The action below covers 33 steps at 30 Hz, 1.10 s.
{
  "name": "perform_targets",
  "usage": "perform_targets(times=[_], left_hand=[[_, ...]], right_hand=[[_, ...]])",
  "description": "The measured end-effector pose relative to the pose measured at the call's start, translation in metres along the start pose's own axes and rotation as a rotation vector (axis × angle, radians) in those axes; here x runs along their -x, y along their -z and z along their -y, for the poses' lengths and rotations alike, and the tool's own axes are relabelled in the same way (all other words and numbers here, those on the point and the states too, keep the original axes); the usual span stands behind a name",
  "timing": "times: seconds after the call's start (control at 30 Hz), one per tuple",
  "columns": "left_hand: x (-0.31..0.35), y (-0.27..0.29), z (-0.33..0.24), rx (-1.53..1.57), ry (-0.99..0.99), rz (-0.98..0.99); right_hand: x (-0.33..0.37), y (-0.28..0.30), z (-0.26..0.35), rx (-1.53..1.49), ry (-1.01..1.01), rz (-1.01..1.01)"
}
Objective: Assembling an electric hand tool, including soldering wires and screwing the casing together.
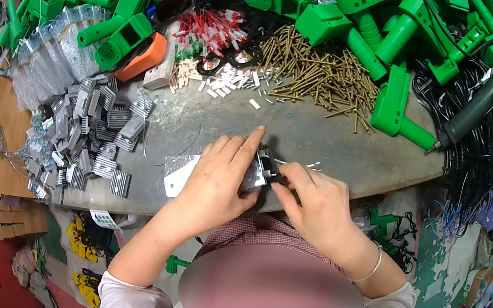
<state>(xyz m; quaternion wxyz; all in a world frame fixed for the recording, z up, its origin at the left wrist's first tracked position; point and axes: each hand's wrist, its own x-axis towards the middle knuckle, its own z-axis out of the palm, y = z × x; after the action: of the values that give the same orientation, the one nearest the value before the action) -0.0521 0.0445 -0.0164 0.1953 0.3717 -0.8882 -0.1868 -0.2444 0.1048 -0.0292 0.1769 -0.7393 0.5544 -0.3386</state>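
Observation:
In the middle of the grey worktop, near its front edge, lies a small silver-and-black part [268,167], partly hidden by my hands. My left hand [220,172] grips its left side, fingers pointing away from me and thumb toward the right. Clear plastic film with a white piece [179,178] sticks out on the left of that hand. Thumb and forefinger of my right hand [314,198] pinch at the part's right side. Thin whitish wires [310,165] show just beyond my right fingers.
Grey finned metal blocks [110,131] are heaped at left. Long brass-coloured screws [318,75], white pieces [229,79] and red-and-white leads [212,27] lie behind. Green plastic housings [392,103] pile up at the back. A dark-handled tool [476,107] rests near black cables [491,156] at right.

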Motion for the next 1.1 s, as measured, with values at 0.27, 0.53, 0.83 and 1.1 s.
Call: perform_targets(times=[0.27, 0.53, 0.83, 1.1], left_hand=[[-0.003, 0.01, -0.005, 0.074, 0.007, 0.117], [-0.003, -0.019, -0.01, 0.019, -0.048, -0.131], [0.003, -0.011, -0.007, -0.166, -0.048, -0.004], [0.029, -0.01, 0.003, -0.271, -0.027, -0.014]], right_hand=[[-0.006, 0.005, -0.007, -0.179, -0.058, 0.105], [-0.016, 0.005, -0.016, 0.203, 0.112, 0.089], [-0.011, 0.115, -0.105, 0.565, -0.052, -0.229], [0.002, 0.119, -0.139, 0.64, -0.081, -0.184]])
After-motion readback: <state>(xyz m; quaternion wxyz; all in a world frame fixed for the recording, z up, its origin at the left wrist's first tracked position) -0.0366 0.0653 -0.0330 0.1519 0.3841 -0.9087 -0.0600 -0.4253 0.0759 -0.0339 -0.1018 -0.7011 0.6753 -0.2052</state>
